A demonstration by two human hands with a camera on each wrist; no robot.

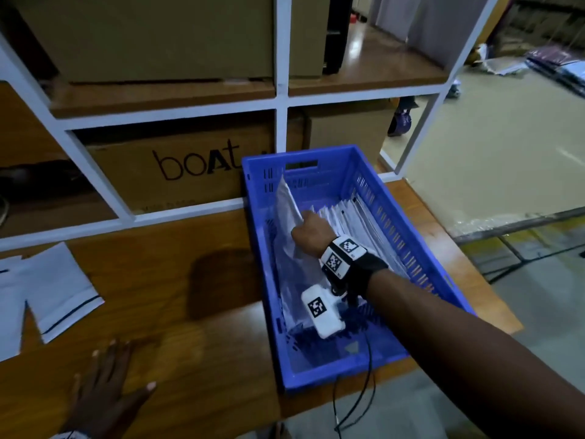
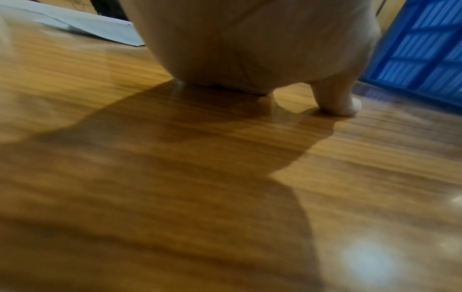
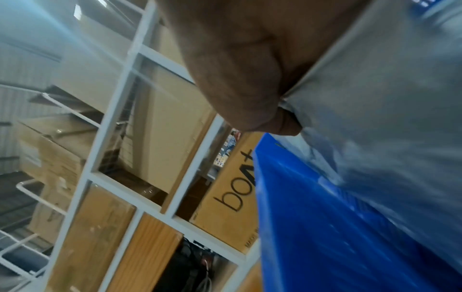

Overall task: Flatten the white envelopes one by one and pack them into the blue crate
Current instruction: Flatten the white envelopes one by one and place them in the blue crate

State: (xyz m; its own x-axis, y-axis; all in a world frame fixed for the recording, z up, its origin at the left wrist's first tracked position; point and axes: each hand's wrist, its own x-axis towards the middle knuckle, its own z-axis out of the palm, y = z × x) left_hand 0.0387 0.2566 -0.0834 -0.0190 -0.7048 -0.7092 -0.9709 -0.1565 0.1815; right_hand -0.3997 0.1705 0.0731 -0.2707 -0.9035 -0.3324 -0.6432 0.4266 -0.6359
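The blue crate stands on the wooden table to the right. Inside it my right hand grips a white envelope, held on edge against the crate's left wall. In the right wrist view the fingers pinch that envelope above the blue crate wall. Several flat white envelopes lean in a row along the crate's right side. My left hand lies flat on the table near the front edge, fingers spread; its thumb touches the wood.
Loose white envelopes lie on the table's left end, with one of these loose envelopes showing in the left wrist view. A white shelf frame holding cardboard boxes stands right behind the table. Cables hang over the front edge.
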